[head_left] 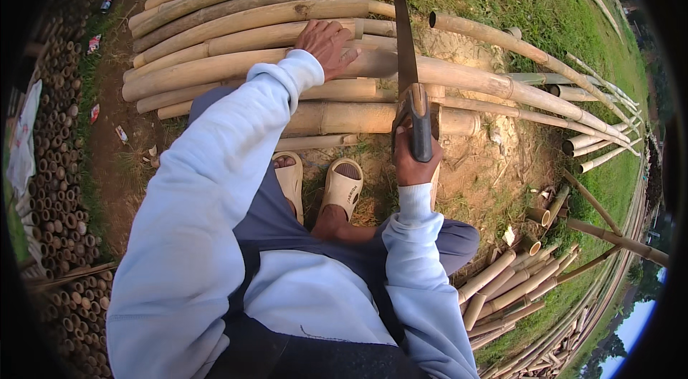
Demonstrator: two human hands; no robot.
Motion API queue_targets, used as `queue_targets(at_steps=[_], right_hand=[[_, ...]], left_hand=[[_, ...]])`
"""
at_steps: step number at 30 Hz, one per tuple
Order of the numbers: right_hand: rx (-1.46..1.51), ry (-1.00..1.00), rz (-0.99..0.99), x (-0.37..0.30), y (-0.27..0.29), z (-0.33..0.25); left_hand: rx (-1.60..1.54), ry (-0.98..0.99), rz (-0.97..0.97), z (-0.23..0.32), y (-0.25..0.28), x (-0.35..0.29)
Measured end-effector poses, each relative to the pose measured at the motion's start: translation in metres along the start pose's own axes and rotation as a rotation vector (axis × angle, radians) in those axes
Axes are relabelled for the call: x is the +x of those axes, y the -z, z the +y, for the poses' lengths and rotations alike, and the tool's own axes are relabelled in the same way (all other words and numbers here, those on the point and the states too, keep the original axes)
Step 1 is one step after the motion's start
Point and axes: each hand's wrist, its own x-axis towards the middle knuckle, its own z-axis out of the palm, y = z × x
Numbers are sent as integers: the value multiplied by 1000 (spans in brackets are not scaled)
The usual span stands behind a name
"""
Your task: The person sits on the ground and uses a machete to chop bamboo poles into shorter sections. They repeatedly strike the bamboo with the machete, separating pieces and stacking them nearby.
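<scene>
My right hand (414, 160) is closed around the dark and brown handle of a handsaw (405, 35). Its long blade points away from me and crosses a long bamboo pole (487, 77), which runs left to right in front of me. Just left of the blade, my left hand (324, 48) presses down over this pole and its neighbour, fingers bent over them and thumb stretched toward the saw. Nearer to me, a thicker bamboo piece (322, 119) lies crosswise under the saw handle. The blade's exact depth in the pole cannot be made out.
Cut bamboo lengths (251, 3) lie side by side beyond my left hand. More poles (545, 56) stretch right over grass, and short pieces (516, 286) are piled at lower right. A stack of bamboo ends (57, 157) stands at far left. My sandals (340, 185) are close to the thick piece.
</scene>
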Motion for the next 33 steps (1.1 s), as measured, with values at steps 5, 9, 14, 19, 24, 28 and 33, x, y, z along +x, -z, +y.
queue_targets(at_steps=[5,9,14,19,24,28,33], right_hand=[[24,-86,-2,2,-4,14],[0,-87,-12,-3,-1,14],[-29,-78,32,-2,-6,20],[-6,-37,-20,-20,-1,16],[-183,-167,-14,-122,52,-59],[-155,-155,-17,-118,57,-56],[-31,-177,-23,-30,27,13]], left_hand=[[-29,484,-216,-138,76,-19],[126,570,-302,-165,36,-89],[201,599,-258,-168,14,-102],[221,447,-217,-166,25,-100],[225,555,-167,-162,23,-101],[229,596,-188,-160,21,-96],[217,594,-223,-163,26,-81]])
